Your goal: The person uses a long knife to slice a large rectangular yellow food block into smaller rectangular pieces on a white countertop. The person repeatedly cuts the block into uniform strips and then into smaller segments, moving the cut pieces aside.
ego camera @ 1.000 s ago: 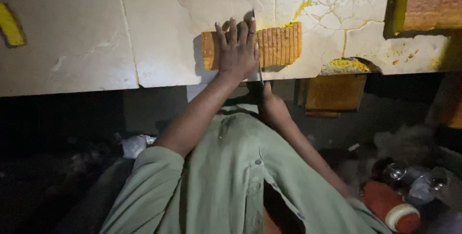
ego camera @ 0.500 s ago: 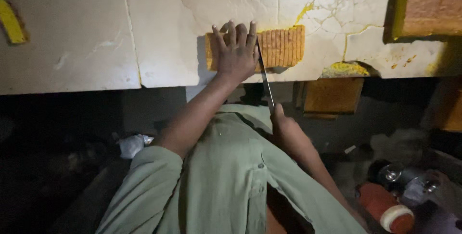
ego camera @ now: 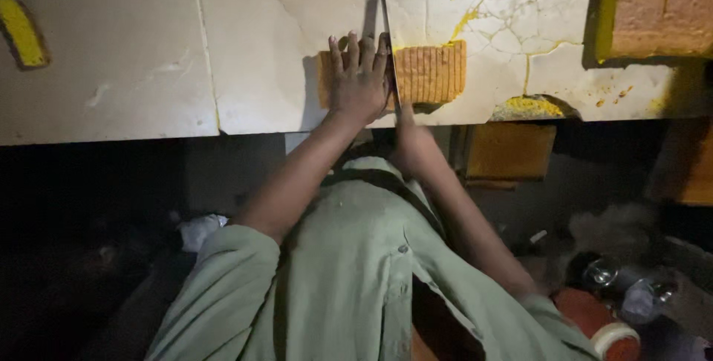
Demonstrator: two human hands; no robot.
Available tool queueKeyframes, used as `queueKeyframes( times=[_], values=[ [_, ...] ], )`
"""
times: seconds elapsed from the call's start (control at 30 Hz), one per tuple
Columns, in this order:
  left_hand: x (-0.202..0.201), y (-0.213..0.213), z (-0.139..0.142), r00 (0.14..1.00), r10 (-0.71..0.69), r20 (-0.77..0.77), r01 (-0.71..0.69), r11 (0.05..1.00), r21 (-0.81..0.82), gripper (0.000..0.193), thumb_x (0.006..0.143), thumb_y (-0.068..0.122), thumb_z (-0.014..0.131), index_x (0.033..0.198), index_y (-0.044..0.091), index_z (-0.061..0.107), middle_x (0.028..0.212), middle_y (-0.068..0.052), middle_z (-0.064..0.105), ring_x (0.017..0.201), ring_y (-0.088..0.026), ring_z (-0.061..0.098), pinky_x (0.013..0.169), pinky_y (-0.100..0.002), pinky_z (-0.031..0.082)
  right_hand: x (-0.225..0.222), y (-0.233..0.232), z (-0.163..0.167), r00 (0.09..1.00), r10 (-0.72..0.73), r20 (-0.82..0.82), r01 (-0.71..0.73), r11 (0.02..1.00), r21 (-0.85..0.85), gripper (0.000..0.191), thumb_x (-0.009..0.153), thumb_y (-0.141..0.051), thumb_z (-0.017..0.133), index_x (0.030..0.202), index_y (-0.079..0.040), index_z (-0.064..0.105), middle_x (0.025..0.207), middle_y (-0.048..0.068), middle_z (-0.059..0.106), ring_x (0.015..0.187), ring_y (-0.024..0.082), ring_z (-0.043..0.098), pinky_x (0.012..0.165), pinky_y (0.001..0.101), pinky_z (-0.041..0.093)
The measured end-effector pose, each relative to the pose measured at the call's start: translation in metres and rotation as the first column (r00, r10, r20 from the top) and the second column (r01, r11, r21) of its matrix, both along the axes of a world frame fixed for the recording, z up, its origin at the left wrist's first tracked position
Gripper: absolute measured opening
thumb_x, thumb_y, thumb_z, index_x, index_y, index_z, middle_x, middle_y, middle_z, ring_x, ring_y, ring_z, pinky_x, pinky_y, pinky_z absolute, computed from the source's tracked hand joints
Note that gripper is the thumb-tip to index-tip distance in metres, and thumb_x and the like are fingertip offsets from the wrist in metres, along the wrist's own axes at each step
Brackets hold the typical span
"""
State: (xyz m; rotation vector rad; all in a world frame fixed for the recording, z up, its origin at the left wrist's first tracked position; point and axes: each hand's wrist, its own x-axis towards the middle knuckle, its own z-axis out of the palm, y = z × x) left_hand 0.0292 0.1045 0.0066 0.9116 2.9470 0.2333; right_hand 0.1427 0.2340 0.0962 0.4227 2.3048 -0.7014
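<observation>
Leaning over the pale, cracked stone slab (ego camera: 245,56) that fills the upper part of my view, I have an orange-brown ridged block (ego camera: 431,73) lying on it near the front edge, its long axis running left to right across me. My left hand (ego camera: 359,82) lies flat and open on the left part of that block, fingers spread and pointing away from me, pressing down rather than gripping anything. My right hand (ego camera: 410,134) sits just below the slab's edge, closed around the handle of a long thin knife (ego camera: 389,41) whose blade runs straight away from me, crossing the block at right angles to its length. The blade stands just beside the fingers of my left hand, on their right, so the uncut-looking ridged stretch of the block lies to the right of the knife and the covered stretch to the left; the right hand is the nearer one to that free portion. Yellow smears (ego camera: 531,105) and crumbs mark the slab around the block. A larger brownish slab with a yellow edge (ego camera: 653,4) sits at the far right corner, well apart, and a small yellow piece (ego camera: 21,32) lies at the far left. Nothing stands between knife and block except my own fingers close by.
</observation>
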Motion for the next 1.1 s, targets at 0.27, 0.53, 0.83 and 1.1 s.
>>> queueKeyframes(
  times=[0.27, 0.53, 0.83, 1.1],
  values=[
    [0.006, 0.0, 0.004, 0.999, 0.046, -0.002, -0.045, 0.99, 0.131, 0.073, 0.1, 0.037, 0.052, 0.159, 0.0, 0.03, 0.148, -0.025, 0.045, 0.144, -0.048, 0.036, 0.119, -0.075, 0.006, 0.077, 0.012, -0.063, 0.981, 0.12, -0.153, -0.118, 0.993, 0.025, 0.075, 0.093, -0.02, 0.066, 0.149, 0.009, 0.026, 0.094, 0.035, 0.066, 0.088, 0.053, 0.064, 0.075, 0.0575, 0.052],
    [-0.009, -0.003, -0.03, 0.97, -0.016, -0.244, -0.013, 0.993, -0.117, 0.065, 0.105, 0.034, 0.047, 0.16, 0.003, 0.032, 0.169, -0.019, 0.032, 0.157, -0.038, 0.025, 0.126, -0.065, 0.005, -0.046, 0.004, -0.036, 0.908, 0.165, -0.385, -0.18, 0.984, -0.003, 0.083, 0.079, -0.022, 0.082, 0.136, 0.009, 0.032, 0.096, 0.035, 0.068, 0.091, 0.051, 0.068, 0.075, 0.0537, 0.056],
    [0.003, -0.011, 0.026, 0.994, 0.065, 0.093, -0.063, 0.998, -0.018, 0.068, 0.104, 0.039, 0.044, 0.161, 0.006, 0.028, 0.154, -0.02, 0.038, 0.149, -0.043, 0.025, 0.113, -0.082, 0.006, 0.068, 0.006, 0.028, 0.982, 0.186, 0.013, -0.183, 0.977, -0.11, 0.095, 0.075, -0.017, 0.079, 0.142, 0.011, 0.018, 0.092, 0.036, 0.065, 0.09, 0.051, 0.067, 0.076, 0.0544, 0.056],
    [-0.002, -0.017, 0.012, 0.995, 0.007, 0.099, -0.018, 0.994, 0.112, 0.072, 0.104, 0.037, 0.043, 0.163, 0.0, 0.023, 0.165, -0.022, 0.029, 0.156, -0.041, 0.02, 0.122, -0.075, 0.003, 0.014, -0.012, -0.049, 0.961, 0.086, -0.262, -0.095, 0.995, -0.019, 0.081, 0.086, -0.013, 0.07, 0.149, 0.006, 0.024, 0.092, 0.033, 0.069, 0.085, 0.051, 0.067, 0.072, 0.0576, 0.053]
  ],
)
